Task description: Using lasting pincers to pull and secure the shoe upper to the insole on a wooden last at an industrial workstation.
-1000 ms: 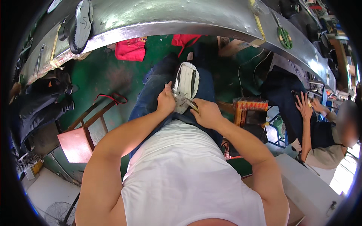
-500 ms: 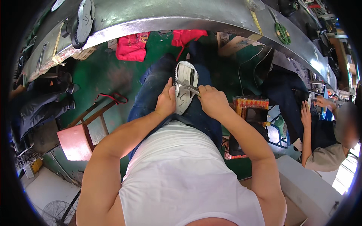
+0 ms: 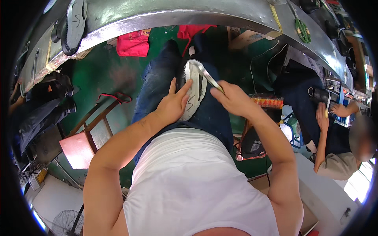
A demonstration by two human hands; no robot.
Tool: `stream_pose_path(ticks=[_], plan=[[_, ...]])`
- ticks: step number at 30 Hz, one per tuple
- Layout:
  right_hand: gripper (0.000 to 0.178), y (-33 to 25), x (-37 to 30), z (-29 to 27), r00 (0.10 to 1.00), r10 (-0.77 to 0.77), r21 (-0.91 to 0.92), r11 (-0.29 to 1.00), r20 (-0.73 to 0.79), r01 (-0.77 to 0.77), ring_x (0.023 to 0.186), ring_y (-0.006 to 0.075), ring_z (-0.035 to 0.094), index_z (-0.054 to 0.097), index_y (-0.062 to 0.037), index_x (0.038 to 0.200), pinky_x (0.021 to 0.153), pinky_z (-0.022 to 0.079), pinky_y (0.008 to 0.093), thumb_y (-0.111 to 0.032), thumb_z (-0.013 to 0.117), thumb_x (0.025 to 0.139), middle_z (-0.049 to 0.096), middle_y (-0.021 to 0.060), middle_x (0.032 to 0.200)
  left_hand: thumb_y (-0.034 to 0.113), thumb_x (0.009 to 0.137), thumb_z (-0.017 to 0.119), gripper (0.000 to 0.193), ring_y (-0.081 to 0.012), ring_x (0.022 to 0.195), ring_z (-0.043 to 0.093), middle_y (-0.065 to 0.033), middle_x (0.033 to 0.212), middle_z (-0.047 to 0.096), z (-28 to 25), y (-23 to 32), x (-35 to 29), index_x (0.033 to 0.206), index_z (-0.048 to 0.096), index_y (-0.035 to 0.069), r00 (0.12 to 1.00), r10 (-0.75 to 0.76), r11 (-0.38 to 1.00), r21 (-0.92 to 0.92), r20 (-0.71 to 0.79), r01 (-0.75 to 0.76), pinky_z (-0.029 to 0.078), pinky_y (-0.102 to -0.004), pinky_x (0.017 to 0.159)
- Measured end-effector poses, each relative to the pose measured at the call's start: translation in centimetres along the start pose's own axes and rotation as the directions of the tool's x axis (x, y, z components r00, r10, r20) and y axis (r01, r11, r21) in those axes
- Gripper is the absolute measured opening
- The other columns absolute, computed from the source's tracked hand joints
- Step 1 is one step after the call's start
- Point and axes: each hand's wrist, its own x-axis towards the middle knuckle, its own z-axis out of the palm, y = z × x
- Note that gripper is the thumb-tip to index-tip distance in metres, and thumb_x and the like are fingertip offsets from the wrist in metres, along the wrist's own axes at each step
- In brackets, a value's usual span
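Bare hands meet over the lap near the centre of the frame: the left hand [image 3: 175, 100] has its fingers spread, their tips against the shoe's left edge, apparently to steady it, while the right hand [image 3: 232, 96] wraps firmly around a tool's handle. Across the top runs a long grey metal workbench [image 3: 169, 17] with a curved-looking front edge. Below it, the wearer's legs in faded blue denim jeans [image 3: 151, 84] stretch toward the bench, the thighs probably serving as a rest for the work. At left stands a brown wooden stool with a pinkish square seat [image 3: 76, 151]. Right of centre, an orange-and-red printed package [image 3: 267, 102] bears lettering too small to read surely, and a black object [image 3: 252, 145] near it shows a small pale label, also illegible. Centrally, the whitish, fringed-edged oblong shoe [image 3: 194, 92] lies sole up over the thighs, presumably so its rim is within reach; a dark handwritten squiggle marks its near part. Smallest is the curved silver metal hand tool [image 3: 206, 74], its head at the shoe's far end; whether it bites the material cannot be told.
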Motion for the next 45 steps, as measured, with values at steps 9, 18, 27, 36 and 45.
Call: stream_pose_path(ticks=[9, 18, 27, 36, 45], plan=[[0.046, -0.3, 2.7, 2.0, 0.991, -0.115, -0.087, 0.99, -0.07, 0.108, 0.09, 0.0444, 0.065, 0.062, 0.0045, 0.102, 0.082, 0.051, 0.0509, -0.038, 0.045, 0.103, 0.068, 0.0269, 0.094, 0.023, 0.1, 0.05, 0.053, -0.0532, 0.095, 0.064, -0.0543, 0.133, 0.031, -0.2, -0.5, 0.1, 0.151, 0.037, 0.023, 0.995, 0.053, 0.999, 0.005, 0.081, -0.053, 0.054, -0.0524, 0.083], [0.047, 0.0, 1.2, 2.7, 0.997, 0.058, -0.106, 0.993, 0.047, -0.053, 0.09, 0.048, 0.063, 0.061, 0.0058, 0.1, 0.082, 0.048, 0.0532, -0.038, 0.044, 0.103, 0.067, 0.0292, 0.09, 0.025, 0.1, 0.052, 0.056, -0.0521, 0.138, 0.034, -0.0347, 0.127, 0.057, -1.1, 0.8, -0.6, 0.152, 0.035, 0.014, 0.976, 0.117, 0.993, -0.011, 0.184, -0.117, 0.05, -0.0508, 0.096], [0.044, 0.6, 0.1, 4.0, 0.999, -0.033, -0.078, 0.996, -0.034, 0.03, 0.08, 0.0457, 0.063, 0.059, 0.0035, 0.094, 0.073, 0.049, 0.0485, -0.037, 0.045, 0.104, 0.065, 0.0253, 0.081, 0.03, 0.1, 0.053, 0.069, -0.0464, 0.134, 0.045, -0.0362, 0.143, 0.044, 2.3, -2.1, -1.9, 0.154, 0.024, -0.001, 0.958, 0.138, 0.97, -0.161, -0.251, -0.182, 0.042, -0.0398, 0.107], [0.045, 0.1, -2.0, 5.0, 0.998, 0.006, -0.097, 0.995, 0.059, 0.0, 0.091, 0.0479, 0.063, 0.061, 0.0038, 0.1, 0.081, 0.049, 0.0525, -0.038, 0.044, 0.103, 0.067, 0.0283, 0.091, 0.031, 0.094, 0.065, 0.084, -0.0355, 0.134, 0.049, -0.0331, 0.143, 0.046, 1.2, -1.2, -1.7, 0.154, 0.02, -0.006, 0.971, -0.233, 0.877, -0.418, 0.06, 0.236, 0.036, -0.0341, 0.111], [0.039, 0.7, -2.7, 5.9, 0.996, 0.017, -0.196, 0.981, 0.086, 0.0, 0.081, 0.0392, 0.065, 0.059, 0.0028, 0.095, 0.074, 0.05, 0.0442, -0.033, 0.046, 0.103, 0.066, 0.0236, 0.084, 0.024, 0.081, 0.076, 0.101, -0.0352, 0.128, 0.054, -0.0297, 0.138, 0.053, 0.5, -1.3, -2.3, 0.158, 0.015, 0.005, 0.983, -0.14, 0.895, -0.41, 0.119, 0.177, 0.04, -0.0333, 0.108]])
